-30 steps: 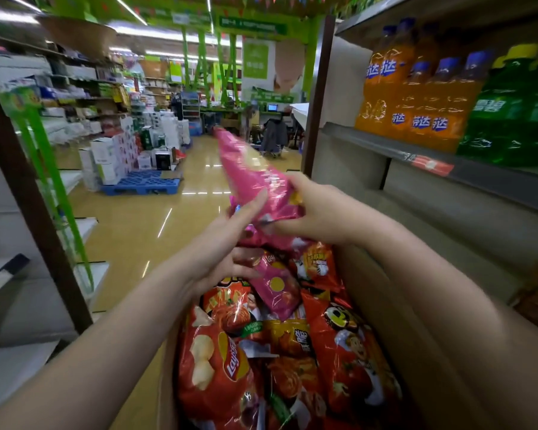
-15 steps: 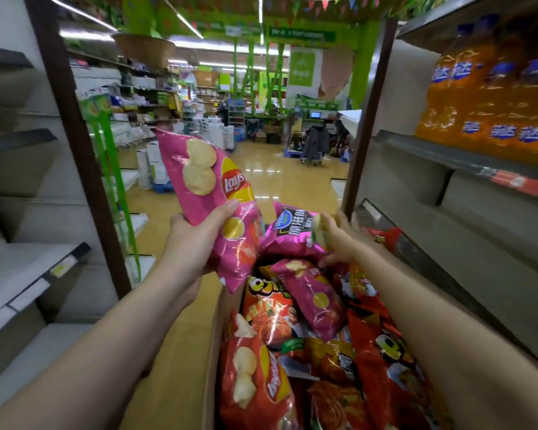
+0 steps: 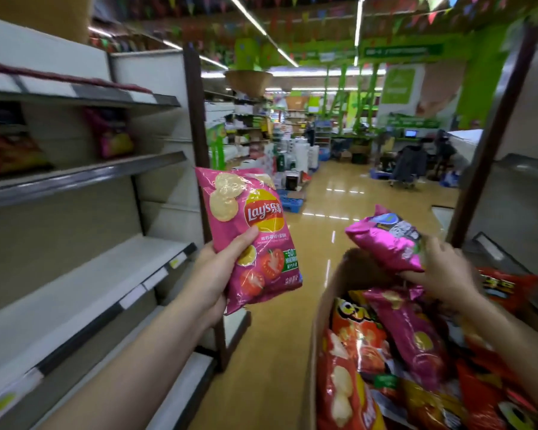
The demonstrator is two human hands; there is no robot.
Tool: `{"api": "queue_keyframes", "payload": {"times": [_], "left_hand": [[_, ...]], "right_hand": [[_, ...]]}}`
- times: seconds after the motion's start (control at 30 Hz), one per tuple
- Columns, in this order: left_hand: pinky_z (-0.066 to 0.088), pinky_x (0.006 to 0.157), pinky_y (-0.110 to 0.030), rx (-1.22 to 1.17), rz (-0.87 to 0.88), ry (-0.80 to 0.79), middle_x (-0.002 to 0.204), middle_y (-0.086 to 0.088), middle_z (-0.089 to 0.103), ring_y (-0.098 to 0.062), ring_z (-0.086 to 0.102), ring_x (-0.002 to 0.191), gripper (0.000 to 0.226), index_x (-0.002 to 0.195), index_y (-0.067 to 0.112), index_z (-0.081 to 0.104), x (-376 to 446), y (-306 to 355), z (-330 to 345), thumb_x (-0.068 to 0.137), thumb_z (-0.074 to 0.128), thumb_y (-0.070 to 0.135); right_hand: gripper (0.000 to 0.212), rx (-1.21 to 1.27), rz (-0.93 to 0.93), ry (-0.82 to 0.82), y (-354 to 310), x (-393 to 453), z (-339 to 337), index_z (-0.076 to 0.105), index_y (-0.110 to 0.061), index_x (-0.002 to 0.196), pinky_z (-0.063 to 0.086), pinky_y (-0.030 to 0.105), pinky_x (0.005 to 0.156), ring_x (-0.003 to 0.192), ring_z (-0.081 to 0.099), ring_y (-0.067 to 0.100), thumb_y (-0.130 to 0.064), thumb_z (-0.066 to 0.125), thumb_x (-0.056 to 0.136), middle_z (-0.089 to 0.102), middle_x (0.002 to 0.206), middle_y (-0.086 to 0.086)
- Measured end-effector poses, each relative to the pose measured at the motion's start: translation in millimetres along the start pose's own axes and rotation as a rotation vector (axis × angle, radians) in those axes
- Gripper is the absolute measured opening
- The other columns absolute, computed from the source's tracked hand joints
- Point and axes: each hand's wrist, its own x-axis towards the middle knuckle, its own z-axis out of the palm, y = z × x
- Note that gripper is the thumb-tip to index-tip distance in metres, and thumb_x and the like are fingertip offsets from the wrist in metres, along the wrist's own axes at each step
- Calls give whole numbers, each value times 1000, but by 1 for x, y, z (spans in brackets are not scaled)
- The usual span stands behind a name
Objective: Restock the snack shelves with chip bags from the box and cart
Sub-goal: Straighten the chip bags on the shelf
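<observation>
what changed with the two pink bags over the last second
The left hand took over the pink Lay's bag, which both hands held a second ago, and carried it left toward the shelves. The right hand let go of it, reached back over the box and gripped a second pink bag, now lifted above the pile. The red and orange bags in the box stayed put.

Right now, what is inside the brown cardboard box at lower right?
The brown cardboard box holds a loose heap of chip bags: a red Lay's bag, an orange Cheetos bag and a pink bag on top. Anything beneath that top layer is covered.
</observation>
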Motion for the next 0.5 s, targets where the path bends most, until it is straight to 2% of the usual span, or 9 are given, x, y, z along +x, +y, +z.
{"api": "queue_keyframes", "payload": {"times": [0.1,0.17,0.23,0.37,0.47,0.5], "left_hand": [[58,78,-51,-9,24,115,99,-10,75,-30,73,83,49,117,17,60,-9,9,-27,72,77,29],[55,81,-58,-28,47,179,101,-12,74,-32,73,85,45,118,15,59,-17,13,-47,78,76,28],[55,80,-59,-51,74,226,105,-12,73,-33,72,88,49,121,16,56,-28,18,-67,78,76,30],[59,80,-47,38,231,304,112,-7,70,-26,71,94,53,124,20,50,-65,27,-105,81,74,38],[54,91,-48,116,348,379,115,-1,68,-20,68,102,58,121,27,48,-111,44,-137,76,70,56],[52,93,-49,95,358,383,117,0,68,-20,67,105,63,121,30,48,-130,50,-149,70,70,61]], "right_hand": [[94,99,-64,40,-48,-8,-21,33,-10,144,43,45,91,118,50,42,-41,83,70,54,129,23],[92,299,-157,67,-100,-19,-35,35,-12,143,42,45,93,118,51,40,-36,83,69,54,130,23],[88,507,-256,64,-159,-39,-50,36,-15,143,44,44,93,117,53,36,-31,83,70,55,130,15],[94,758,-432,-107,-268,-109,-75,28,-33,142,49,48,94,110,57,25,-52,75,63,56,123,4],[104,720,-577,-225,-329,-182,-91,8,-38,151,37,39,104,118,40,20,-59,69,70,39,125,3],[107,706,-628,-251,-346,-208,-98,0,-40,153,32,34,105,118,33,16,-67,63,71,33,123,1]]}}
